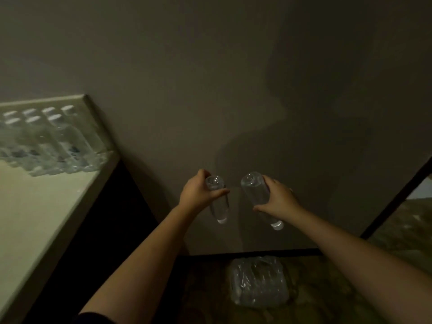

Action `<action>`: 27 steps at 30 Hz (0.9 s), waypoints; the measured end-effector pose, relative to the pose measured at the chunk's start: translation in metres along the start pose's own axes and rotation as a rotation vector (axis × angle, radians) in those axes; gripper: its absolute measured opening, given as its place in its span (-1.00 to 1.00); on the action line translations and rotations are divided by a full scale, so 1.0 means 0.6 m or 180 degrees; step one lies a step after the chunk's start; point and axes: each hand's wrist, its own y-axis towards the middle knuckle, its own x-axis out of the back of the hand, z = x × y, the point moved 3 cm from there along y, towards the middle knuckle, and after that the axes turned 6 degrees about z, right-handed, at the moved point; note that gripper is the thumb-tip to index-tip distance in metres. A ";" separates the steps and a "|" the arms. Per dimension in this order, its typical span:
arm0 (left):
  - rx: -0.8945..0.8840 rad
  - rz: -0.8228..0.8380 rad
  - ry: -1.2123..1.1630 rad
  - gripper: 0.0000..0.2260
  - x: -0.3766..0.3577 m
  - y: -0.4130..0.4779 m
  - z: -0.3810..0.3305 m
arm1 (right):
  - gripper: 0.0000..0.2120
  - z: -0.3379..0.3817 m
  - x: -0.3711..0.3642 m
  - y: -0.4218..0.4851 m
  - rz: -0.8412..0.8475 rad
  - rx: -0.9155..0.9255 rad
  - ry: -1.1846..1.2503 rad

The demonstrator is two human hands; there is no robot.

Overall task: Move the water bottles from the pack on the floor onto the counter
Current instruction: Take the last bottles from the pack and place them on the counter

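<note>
My left hand (198, 191) grips a clear water bottle (218, 206) held in the air, its base pointing away and its white cap toward me. My right hand (279, 198) grips a second clear bottle (256, 192) the same way, a little to the right. Both are raised in front of the wall, above the plastic-wrapped pack (257, 280) that lies on the floor below. At the far left, several white-capped bottles (49, 139) stand in rows on the pale counter (35, 206), near its back corner.
A plain grey wall (210, 90) fills the view ahead. The counter's dark side panel (105, 230) drops to the mottled brown floor (327, 288). A dark-framed panel (397, 199) stands at the right edge.
</note>
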 end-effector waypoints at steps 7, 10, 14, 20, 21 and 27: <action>0.0264 -0.0615 0.0248 -0.37 0.128 -0.089 0.004 | -0.13 0.099 0.007 -0.041 0.0000 0.0359 0.0497; 0.0523 -0.0829 0.0234 -0.46 0.172 -0.141 0.022 | -0.14 0.144 -0.006 -0.068 0.0031 0.0608 0.0410; 0.0939 -0.1149 0.0134 -0.53 0.234 -0.213 0.069 | -0.16 0.209 -0.032 -0.097 0.0049 0.0997 0.0167; 0.1418 -0.1597 -0.0472 -0.57 0.341 -0.294 0.171 | -0.16 0.343 -0.074 -0.102 -0.0086 0.1337 -0.0252; 0.1472 -0.1671 -0.0742 -0.56 0.360 -0.305 0.192 | -0.16 0.370 -0.081 -0.099 -0.0096 0.1393 -0.0243; 0.1563 -0.2059 -0.1824 -0.51 0.492 -0.371 0.326 | -0.17 0.558 -0.152 -0.088 -0.0130 0.1608 -0.0259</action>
